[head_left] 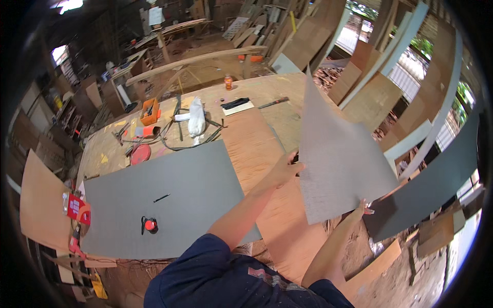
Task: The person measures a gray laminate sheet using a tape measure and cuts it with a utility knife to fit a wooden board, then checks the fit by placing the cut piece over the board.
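I hold a thin grey sheet (341, 154) upright and tilted over the right side of the workbench. My left hand (285, 168) grips its left edge about halfway down. My right hand (361, 209) grips its lower edge near the bottom right corner. A second, larger grey sheet (195, 179) lies flat on the plywood bench (267, 149) to the left. On that flat sheet rest a red and black tape measure (149, 224) and a dark pencil (161, 197).
Farther back on the bench lie a white bag (196, 117), an orange box (149, 111), a red round lid (140, 153), cables and a dark block on a pale board (236, 105). Boards and panels lean at the right (411, 77). A red carton (77, 208) sits at the left edge.
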The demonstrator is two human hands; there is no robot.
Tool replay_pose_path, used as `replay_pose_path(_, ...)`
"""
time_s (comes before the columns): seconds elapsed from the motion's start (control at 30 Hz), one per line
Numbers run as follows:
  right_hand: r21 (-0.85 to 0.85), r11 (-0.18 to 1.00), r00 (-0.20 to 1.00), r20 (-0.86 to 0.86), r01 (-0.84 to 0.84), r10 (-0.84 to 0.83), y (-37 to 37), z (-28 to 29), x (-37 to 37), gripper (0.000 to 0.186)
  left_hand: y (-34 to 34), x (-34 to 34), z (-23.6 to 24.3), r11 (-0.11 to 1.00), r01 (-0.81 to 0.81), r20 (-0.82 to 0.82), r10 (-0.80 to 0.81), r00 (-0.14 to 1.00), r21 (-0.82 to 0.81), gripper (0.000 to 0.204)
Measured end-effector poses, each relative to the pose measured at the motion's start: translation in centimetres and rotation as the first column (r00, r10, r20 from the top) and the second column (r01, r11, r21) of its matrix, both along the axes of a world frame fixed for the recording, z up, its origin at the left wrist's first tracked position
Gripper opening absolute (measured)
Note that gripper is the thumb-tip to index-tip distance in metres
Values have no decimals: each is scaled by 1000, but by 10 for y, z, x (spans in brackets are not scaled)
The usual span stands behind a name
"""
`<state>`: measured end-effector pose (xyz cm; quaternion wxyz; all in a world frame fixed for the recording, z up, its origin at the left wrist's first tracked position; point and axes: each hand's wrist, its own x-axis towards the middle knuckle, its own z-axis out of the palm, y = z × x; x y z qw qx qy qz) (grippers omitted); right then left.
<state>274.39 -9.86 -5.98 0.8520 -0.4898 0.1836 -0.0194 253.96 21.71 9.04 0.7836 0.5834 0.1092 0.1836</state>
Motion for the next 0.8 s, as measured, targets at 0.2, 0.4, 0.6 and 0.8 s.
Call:
replay_pose_path(0.2, 186, 939, 949, -70, -290, 307, 145, -14, 26, 65, 103, -33, -15, 986, -148, 69, 153, 986, -70, 51)
replay_pose_path(0.4, 99, 919, 903, -176, -381, 393, 275, -15, 26, 61, 212, -39, -45, 918, -347, -13, 351, 936, -192, 54)
replay_pose_path(0.6, -278, 635, 688, -174, -721, 705, 261, -73, -49, 45, 246, -42, -61, 769, -634, -19, 635, 772, -75, 73)
replay_pose_path(0.8, -898, 57, 482, -180, -436, 857, 158, -118, -134, 53, 199, -150, -156, 616, -545, -223, 753, 619, 569, 77)
